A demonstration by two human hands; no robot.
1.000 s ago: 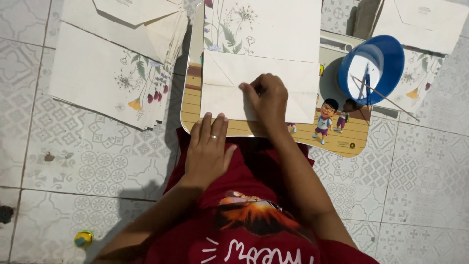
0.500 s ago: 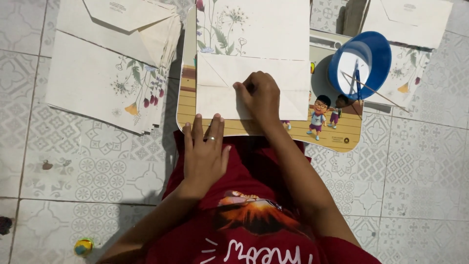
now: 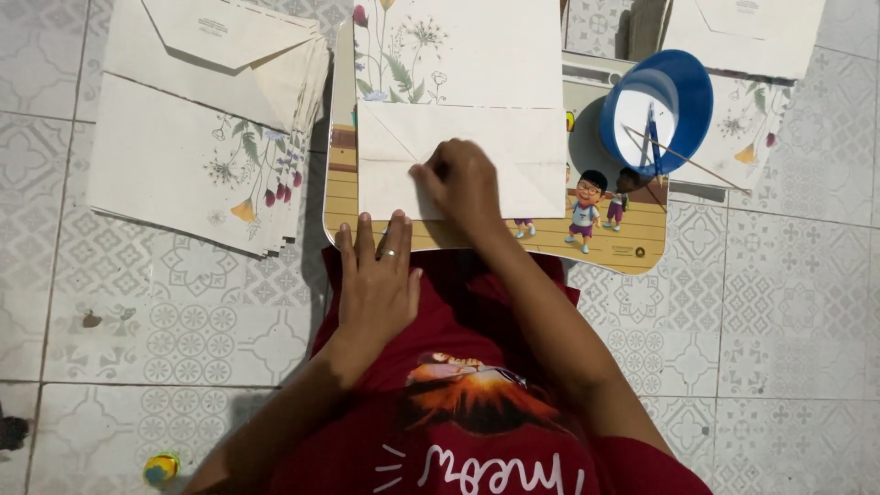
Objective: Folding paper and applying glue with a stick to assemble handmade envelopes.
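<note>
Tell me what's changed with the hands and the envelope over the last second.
The right hand slid left along the folded envelope, pressing near its middle. The left hand stayed flat at the near edge of the cartoon lap desk. The envelope stack and blue bowl kept their places; nothing was picked up or released.

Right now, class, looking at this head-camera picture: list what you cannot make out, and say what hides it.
- Fold under the right hand: the fist covers that part of the folded sheet.
- Left hand palm and the tray edge beneath it: hidden by the hand.
- Bowl contents: too small; only thin sticks show.
- Envelope stack: top cut off by the frame.
- Yellow object on the floor: too small.
</note>
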